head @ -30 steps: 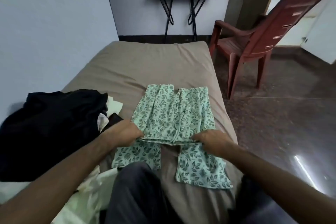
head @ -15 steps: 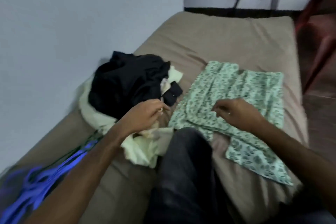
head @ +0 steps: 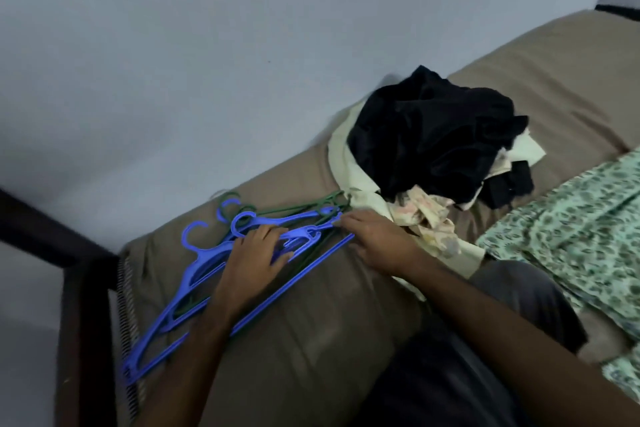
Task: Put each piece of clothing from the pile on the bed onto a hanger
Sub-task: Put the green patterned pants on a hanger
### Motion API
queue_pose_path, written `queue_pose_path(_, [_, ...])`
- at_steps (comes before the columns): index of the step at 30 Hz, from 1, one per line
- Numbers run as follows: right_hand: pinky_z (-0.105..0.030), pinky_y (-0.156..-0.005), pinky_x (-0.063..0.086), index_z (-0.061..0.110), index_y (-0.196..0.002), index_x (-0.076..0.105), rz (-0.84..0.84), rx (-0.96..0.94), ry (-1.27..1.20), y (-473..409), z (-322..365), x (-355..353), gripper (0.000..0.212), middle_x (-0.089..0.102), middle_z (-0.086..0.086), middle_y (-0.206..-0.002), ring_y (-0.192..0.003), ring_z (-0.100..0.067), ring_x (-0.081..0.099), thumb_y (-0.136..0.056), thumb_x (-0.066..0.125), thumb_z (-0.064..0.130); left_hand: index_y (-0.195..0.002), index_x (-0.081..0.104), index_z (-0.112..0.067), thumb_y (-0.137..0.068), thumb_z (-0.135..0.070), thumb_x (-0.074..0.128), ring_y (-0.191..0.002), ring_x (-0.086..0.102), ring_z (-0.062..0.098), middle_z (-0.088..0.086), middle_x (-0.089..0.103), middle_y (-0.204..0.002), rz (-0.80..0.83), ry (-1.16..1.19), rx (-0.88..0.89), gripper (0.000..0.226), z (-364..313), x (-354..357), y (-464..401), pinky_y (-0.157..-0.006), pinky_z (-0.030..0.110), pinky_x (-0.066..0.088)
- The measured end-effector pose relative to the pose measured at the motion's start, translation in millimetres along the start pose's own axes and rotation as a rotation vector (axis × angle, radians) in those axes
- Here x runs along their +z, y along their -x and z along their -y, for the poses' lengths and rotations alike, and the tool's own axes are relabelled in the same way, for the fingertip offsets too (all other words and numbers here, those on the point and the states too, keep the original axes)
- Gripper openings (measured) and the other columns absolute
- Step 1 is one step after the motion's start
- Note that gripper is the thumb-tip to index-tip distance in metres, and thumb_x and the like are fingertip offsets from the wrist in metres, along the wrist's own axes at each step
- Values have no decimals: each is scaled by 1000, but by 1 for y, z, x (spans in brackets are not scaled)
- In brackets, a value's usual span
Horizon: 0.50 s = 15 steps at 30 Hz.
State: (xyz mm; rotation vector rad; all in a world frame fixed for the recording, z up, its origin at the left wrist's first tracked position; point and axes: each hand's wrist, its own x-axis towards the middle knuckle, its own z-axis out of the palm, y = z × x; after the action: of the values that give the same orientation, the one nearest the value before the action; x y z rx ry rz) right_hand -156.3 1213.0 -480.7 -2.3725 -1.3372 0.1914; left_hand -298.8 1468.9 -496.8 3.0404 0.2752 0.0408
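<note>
Both hands are down on the hangers (head: 221, 274), a tangled stack of blue plastic ones with thinner green ones threaded among them, lying on the bed (head: 311, 333) close to its corner by the wall. The left hand (head: 254, 256) lies flat across the middle of the stack, fingers fairly straight and spread, pressing on the blue bars and not curled round any of them; a fair guess is that it pins the bunch so that 1 hanger can be drawn free without dragging the rest. The right hand (head: 372, 241) sits at the far end of the stack, its fingertips touching the ends of the hangers nearest the pile (head: 433, 146). Whether those fingers have pinched 1 hanger or only rest on it I cannot tell, since the tips are partly hidden by the bars.

The pile sits just beyond the hangers, against the wall: dark clothes heaped on pale yellow cloth, with a flowered cream piece spilling toward the right hand. The hooks are interlocked, which would explain using 2 hands for the job. A green patterned garment (head: 581, 229) is spread flat on the bed to the right, well apart from the stack and not yet on a hanger, so it looks laid out ready for whichever hanger comes free
</note>
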Motion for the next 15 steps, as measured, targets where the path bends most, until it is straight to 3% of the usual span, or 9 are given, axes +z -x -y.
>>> queue_pose_path(5, [-40, -97, 37, 27, -129, 59, 53, 47, 179, -11, 14, 31, 39, 51, 1, -133, -126, -26, 45, -90, 62, 26, -144, 44, -29, -93, -75, 27, -134, 45, 16, -8, 46, -146, -5, 62, 7, 71, 5, 0, 14, -104, 40, 41])
queue_pose_path(8, [-39, -89, 38, 28, -120, 63, 3, 54, 227, -11, 18, 40, 30, 56, 2, -121, -119, -27, 47, -91, 65, 26, -152, 33, -31, -90, -76, 38, -141, 35, 17, -8, 36, -156, 39, -11, 54, 77, 2, 2, 22, -113, 43, 31])
queue_pose_path(15, [-34, -91, 40, 30, -108, 68, -27, 116, 71, -12, 23, 42, 24, 62, 9, -114, -114, -20, 47, -85, 72, 32, -143, 45, -21, -82, -49, 28, -118, 54, 25, 0, 52, -129, -46, -32, 12, 69, 11, -15, 0, -92, 44, 45])
